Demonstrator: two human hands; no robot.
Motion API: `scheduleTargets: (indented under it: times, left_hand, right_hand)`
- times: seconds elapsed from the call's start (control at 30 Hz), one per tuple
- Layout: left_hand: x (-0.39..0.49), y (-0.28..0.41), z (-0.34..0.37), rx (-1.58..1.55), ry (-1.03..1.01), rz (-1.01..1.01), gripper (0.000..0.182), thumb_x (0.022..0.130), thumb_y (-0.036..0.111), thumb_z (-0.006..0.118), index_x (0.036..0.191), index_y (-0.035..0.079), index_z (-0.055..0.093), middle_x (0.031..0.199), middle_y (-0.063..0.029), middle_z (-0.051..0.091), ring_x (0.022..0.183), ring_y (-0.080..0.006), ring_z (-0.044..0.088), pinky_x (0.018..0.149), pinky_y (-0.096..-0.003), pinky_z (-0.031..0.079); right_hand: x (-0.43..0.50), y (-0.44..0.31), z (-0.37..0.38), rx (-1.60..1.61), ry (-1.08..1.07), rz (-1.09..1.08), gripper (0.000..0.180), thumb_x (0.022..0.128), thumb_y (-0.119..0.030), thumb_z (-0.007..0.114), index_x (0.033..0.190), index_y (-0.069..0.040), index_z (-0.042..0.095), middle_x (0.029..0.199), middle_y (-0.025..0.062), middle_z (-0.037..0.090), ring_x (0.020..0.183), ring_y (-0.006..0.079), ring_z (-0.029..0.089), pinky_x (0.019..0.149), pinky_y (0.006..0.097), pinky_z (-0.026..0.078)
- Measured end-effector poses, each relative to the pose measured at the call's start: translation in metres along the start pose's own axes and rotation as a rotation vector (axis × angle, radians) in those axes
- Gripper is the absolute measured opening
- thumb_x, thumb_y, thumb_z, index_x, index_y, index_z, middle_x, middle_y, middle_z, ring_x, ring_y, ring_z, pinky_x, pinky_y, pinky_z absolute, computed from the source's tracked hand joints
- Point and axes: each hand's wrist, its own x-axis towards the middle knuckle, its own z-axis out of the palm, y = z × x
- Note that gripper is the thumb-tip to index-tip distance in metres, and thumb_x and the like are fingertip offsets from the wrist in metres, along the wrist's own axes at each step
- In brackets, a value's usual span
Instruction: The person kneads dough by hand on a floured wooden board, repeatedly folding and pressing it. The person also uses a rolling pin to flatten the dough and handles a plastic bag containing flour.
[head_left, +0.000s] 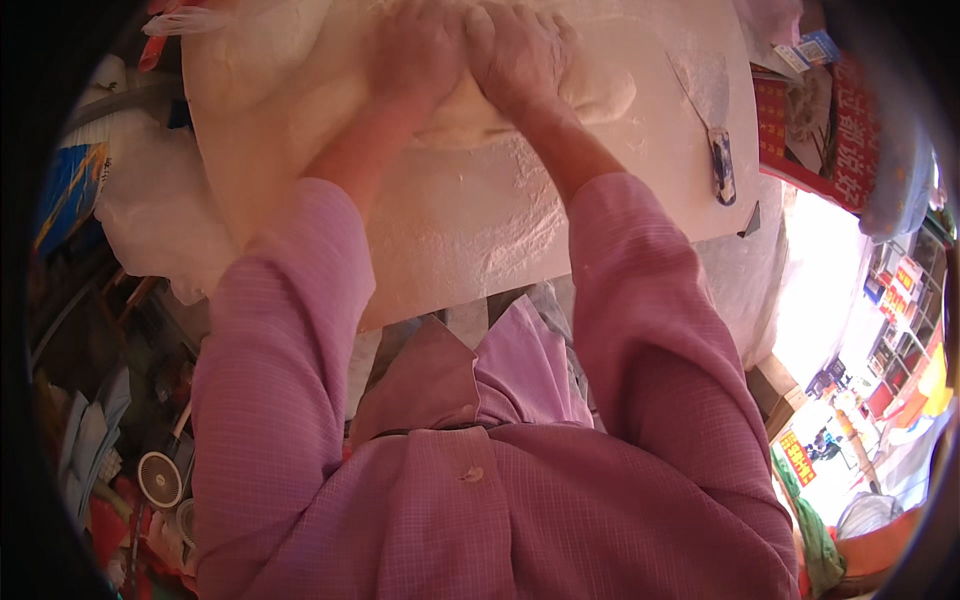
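Both my hands press side by side on a thick roll of pale dough (465, 112) near the top of the view. My left hand (416, 52) is blurred and its fingertips are not clear. My right hand (521, 56) lies over the dough with its fingers curved forward; its thumb is close to my left hand. One rounded end of the dough shows to the right of my hands. Loose flour (525, 225) is spread on the pale work board (450, 262) below the dough. A dough scraper with a dark, flour-marked handle (721, 165) lies on the board's right side.
A larger pale mass (262, 45), seemingly dough, occupies the board's upper left. Pale plastic sheeting (157, 202) hangs beyond the left edge. Red printed packaging (851, 135) stands at the right. Small round fans or similar grilles (160, 478) sit low at the left.
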Motion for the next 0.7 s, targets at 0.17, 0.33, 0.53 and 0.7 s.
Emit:
scheduleTargets:
  times: [0.17,0.33,0.53,0.7]
  left_hand:
    - [-0.047,0.023,-0.058,-0.101,-0.006,0.293,0.066,0.090,0.049,0.061,0.148,0.024,0.041,0.153,-0.0137,0.039,0.137,-0.0344,0.040,0.109,-0.0546,0.033]
    - [-0.060,0.015,-0.047,0.002,-0.119,0.561,0.104,0.070,0.061,0.074,0.155,0.029,0.025,0.157,-0.0150,0.030,0.144,-0.0337,0.031,0.112,-0.0577,0.029]
    - [0.034,0.003,-0.068,-0.398,-0.476,-0.045,0.093,0.073,0.047,0.082,0.149,0.017,0.038,0.142,-0.0142,0.051,0.129,-0.0284,0.051,0.108,-0.0372,0.041]
    - [0.021,0.012,-0.080,-0.413,-0.413,0.249,0.105,0.071,0.049,0.083,0.154,0.018,0.026,0.149,-0.0145,0.043,0.136,-0.0326,0.043,0.105,-0.0385,0.044]
  right_hand:
    - [-0.154,-0.003,-0.048,0.193,-0.498,-0.159,0.065,0.076,-0.012,0.065,0.139,-0.019,0.050,0.148,0.0164,0.041,0.137,0.0394,0.036,0.110,0.0637,0.024]
    - [-0.229,0.006,-0.042,0.237,-0.912,-0.822,0.071,0.084,-0.049,0.062,0.146,-0.020,0.041,0.160,0.0101,0.025,0.148,0.0333,0.022,0.120,0.0571,0.014]
    - [-0.096,0.109,-0.001,0.366,-0.685,-0.540,0.065,0.089,-0.029,0.063,0.148,-0.016,0.039,0.155,0.0123,0.034,0.146,0.0338,0.026,0.118,0.0509,0.021]
    - [-0.132,0.056,-0.038,0.320,-0.637,-0.961,0.046,0.088,-0.022,0.062,0.133,-0.012,0.054,0.149,0.0142,0.042,0.143,0.0349,0.033,0.119,0.0515,0.025]
